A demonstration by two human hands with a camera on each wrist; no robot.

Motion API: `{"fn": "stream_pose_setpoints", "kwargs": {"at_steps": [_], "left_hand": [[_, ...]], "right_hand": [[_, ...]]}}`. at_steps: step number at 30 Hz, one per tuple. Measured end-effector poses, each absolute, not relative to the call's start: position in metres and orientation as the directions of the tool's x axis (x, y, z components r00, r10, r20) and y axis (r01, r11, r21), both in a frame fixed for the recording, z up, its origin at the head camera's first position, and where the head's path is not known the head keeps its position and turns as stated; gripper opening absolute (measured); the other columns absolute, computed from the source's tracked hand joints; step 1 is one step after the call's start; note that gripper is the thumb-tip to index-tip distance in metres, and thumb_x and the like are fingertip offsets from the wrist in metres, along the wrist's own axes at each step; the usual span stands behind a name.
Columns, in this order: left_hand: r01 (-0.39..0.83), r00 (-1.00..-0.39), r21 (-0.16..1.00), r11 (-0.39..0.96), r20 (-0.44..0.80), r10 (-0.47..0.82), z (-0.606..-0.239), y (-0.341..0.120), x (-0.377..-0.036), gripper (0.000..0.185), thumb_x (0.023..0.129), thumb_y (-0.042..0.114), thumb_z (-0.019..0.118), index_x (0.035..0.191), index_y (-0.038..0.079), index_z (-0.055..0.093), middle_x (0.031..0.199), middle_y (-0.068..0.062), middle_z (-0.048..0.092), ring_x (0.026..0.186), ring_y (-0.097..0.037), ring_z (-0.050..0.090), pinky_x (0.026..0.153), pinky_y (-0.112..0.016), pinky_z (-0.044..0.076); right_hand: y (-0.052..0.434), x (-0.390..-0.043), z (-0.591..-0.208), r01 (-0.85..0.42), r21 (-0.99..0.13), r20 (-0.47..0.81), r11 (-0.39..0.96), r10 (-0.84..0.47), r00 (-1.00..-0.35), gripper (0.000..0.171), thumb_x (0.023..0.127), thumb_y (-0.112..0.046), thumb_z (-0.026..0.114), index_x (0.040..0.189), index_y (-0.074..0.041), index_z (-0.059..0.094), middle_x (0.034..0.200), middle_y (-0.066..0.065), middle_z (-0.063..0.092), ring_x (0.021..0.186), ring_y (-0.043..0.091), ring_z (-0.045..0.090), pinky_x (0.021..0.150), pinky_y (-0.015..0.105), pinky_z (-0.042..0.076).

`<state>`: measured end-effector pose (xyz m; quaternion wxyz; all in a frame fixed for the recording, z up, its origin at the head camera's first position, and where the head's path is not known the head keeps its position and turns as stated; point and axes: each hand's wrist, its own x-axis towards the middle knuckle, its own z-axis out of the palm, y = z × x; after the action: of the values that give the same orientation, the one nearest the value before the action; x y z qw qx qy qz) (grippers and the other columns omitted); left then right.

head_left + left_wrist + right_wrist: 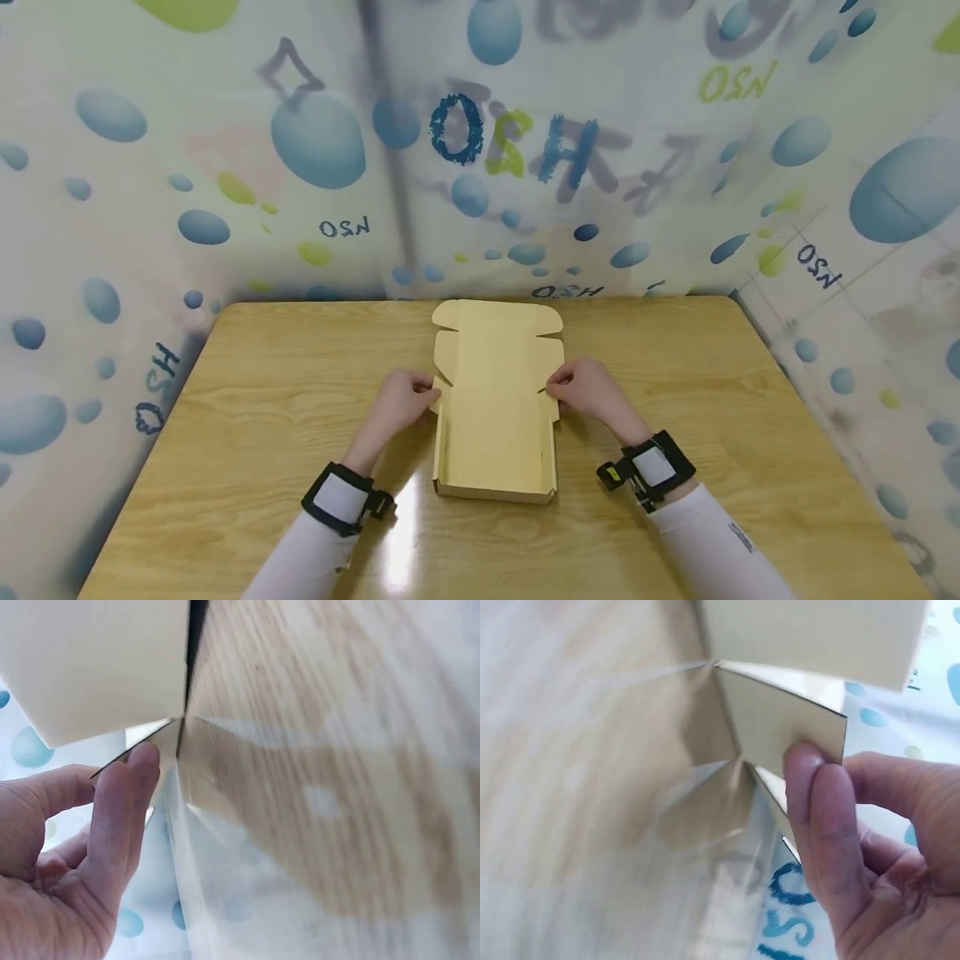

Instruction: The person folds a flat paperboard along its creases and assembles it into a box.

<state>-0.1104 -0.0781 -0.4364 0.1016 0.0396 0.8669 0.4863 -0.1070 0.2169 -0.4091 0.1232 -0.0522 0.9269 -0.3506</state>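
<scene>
The half-folded cardboard mailer box [497, 408] lies in the middle of the wooden bench [225, 433], lid part flat. The left hand [401, 402] pinches the left side flap [161, 742], and the right hand [592, 392] pinches the right flap [787, 724]. The step looks like raising the side flaps; next they probably need an even fold inward.

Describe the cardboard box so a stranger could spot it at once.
On the wooden table, midway between the left hand and right hand, lies a pale yellow cardboard box. It is half-folded: near walls raised, far flaps flat.
</scene>
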Motion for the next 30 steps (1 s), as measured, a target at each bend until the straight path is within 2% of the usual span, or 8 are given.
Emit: {"fn": "stream_pose_setpoints", "kwargs": {"at_steps": [6, 10, 15, 21, 30], "left_hand": [[-0.129, -0.985, 0.877, 0.463, -0.166, 0.039, -0.438, -0.09, -0.101, 0.017, 0.077, 0.005, 0.06, 0.091, -0.003, 0.064, 0.077, -0.01, 0.063, 0.054, -0.02, 0.061, 0.048, -0.031, 0.05], [-0.16, -0.983, 0.889, 0.43, -0.183, 0.012, -0.437, -0.095, -0.099, 0.018, 0.078, 0.006, 0.06, 0.093, -0.003, 0.064, 0.078, -0.011, 0.063, 0.054, -0.021, 0.062, 0.048, -0.033, 0.051], [-0.159, -0.982, 0.894, 0.418, -0.188, 0.029, -0.434, -0.094, -0.1, 0.017, 0.078, 0.01, 0.061, 0.091, 0.0, 0.065, 0.076, -0.01, 0.063, 0.056, -0.024, 0.063, 0.049, -0.035, 0.051], [-0.077, -0.988, 0.834, 0.546, -0.139, 0.073, -0.427, -0.088, -0.105, 0.013, 0.079, 0.017, 0.064, 0.082, 0.004, 0.067, 0.068, -0.003, 0.06, 0.051, -0.015, 0.056, 0.046, -0.028, 0.047], [-0.059, -0.979, 0.836, 0.546, -0.155, 0.131, -0.425, -0.086, -0.108, 0.023, 0.084, 0.022, 0.061, 0.072, 0.004, 0.067, 0.052, -0.002, 0.053, 0.043, -0.02, 0.053, 0.042, -0.03, 0.044]], "right_hand": [[0.194, -0.118, -0.411, -0.033, -0.678, -0.158, 0.734, -0.189, -0.969, 0.013, 0.082, -0.015, 0.062, 0.086, -0.005, 0.069, 0.074, 0.002, 0.062, 0.058, 0.015, 0.057, 0.054, 0.028, 0.045], [0.186, -0.121, -0.413, -0.041, -0.681, -0.135, 0.731, -0.181, -0.974, 0.012, 0.081, -0.015, 0.063, 0.086, -0.006, 0.069, 0.075, 0.002, 0.062, 0.058, 0.012, 0.056, 0.054, 0.028, 0.045], [0.184, -0.12, -0.414, -0.052, -0.671, -0.097, 0.74, -0.156, -0.983, 0.011, 0.08, -0.014, 0.063, 0.084, -0.007, 0.069, 0.073, 0.001, 0.062, 0.057, 0.011, 0.055, 0.054, 0.027, 0.045], [0.179, -0.12, -0.414, -0.049, -0.678, -0.094, 0.734, -0.152, -0.984, 0.011, 0.081, -0.016, 0.062, 0.082, -0.007, 0.069, 0.067, 0.001, 0.062, 0.053, 0.011, 0.056, 0.051, 0.028, 0.045], [0.173, -0.118, -0.417, -0.011, -0.704, -0.12, 0.71, -0.134, -0.984, 0.012, 0.082, -0.016, 0.061, 0.082, -0.006, 0.069, 0.068, 0.004, 0.064, 0.051, 0.012, 0.058, 0.048, 0.027, 0.045]]}}
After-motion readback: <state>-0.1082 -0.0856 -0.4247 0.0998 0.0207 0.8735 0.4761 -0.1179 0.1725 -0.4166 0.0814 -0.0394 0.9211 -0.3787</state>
